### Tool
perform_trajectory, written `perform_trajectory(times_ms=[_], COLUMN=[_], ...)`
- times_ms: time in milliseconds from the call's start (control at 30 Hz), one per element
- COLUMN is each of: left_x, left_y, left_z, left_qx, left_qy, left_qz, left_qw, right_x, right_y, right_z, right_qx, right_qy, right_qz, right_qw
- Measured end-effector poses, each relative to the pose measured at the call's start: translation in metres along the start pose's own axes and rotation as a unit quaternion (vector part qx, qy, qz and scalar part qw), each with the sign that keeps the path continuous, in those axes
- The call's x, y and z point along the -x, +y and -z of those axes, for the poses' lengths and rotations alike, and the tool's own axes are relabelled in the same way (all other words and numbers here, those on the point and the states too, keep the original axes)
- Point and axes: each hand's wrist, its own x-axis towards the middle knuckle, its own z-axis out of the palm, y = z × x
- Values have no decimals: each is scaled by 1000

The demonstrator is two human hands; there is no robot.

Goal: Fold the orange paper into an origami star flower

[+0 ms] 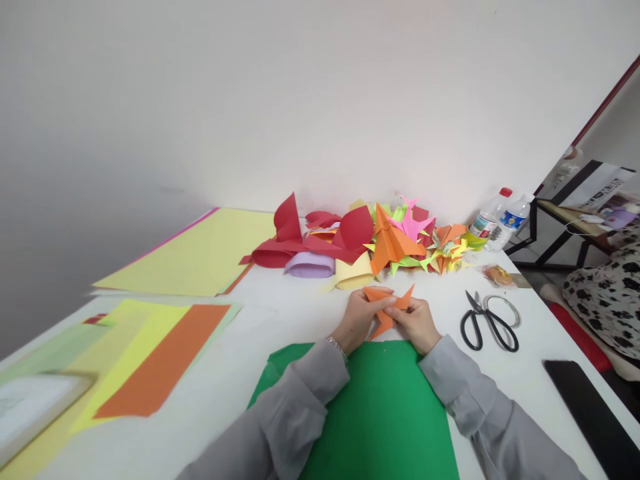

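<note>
Left hand [356, 319]: closed in a pinch on a small piece of folded orange paper [384, 325], thumb laid across the top and pointing toward the other hand; the fingers underneath are partly hidden.
Right hand [419, 325]: also closed in a pinch on the same piece, from its other side, its thumb tip close to the left one.
Folded orange paper: between the two hands, near the middle of the worktop [265, 320], with pointed ends sticking up at left and right and a third pointing down.
Sleeves and wrist: grey sleeves [300, 393] on both forearms; a metal-coloured band [337, 347] on the left wrist.
Under the forearms: a large green sheet [380, 413], its far edge just below the hands.
Beyond the hands: a colourful heap against the wall, with curled red paper [287, 233], a lilac paper loop [310, 265], a pale yellow loop [354, 272], a large pointed orange paper fold [393, 243] and a pink spiky one [413, 225].
Right of the hands: black-handled scissors [486, 327], blades pointing away, beside a thin pale ring [519, 317]; nearer, a flat black slab [590, 413].
Far right corner: two clear plastic bottles [511, 221], one red-capped, one white-capped.
Left side: overlapping yellow and green sheets topped by an orange strip [163, 363]; behind them, a broad pale yellow sheet [190, 257].
Right edge: part of another person in patterned fabric [610, 300].
</note>
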Motion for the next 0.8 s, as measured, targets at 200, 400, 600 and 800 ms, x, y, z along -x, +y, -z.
perform_trajectory(times_ms=[200,400,600,800], left_x=[1,0,0,2], left_y=[1,2,5,6], left_z=[0,0,-1,-3], left_qx=[-16,26,54,74], left_qy=[12,-3,-6,-4], left_qz=[-5,26,38,41], left_qw=[1000,999,998,996], right_x=[1,2,1,1], right_y=[0,-2,0,0], right_z=[-1,-2,-2,-3], right_qx=[2,-17,-39,-39], right_qy=[-10,-14,-7,18], right_qz=[-8,-4,-9,-7], right_qw=[1000,1000,999,999])
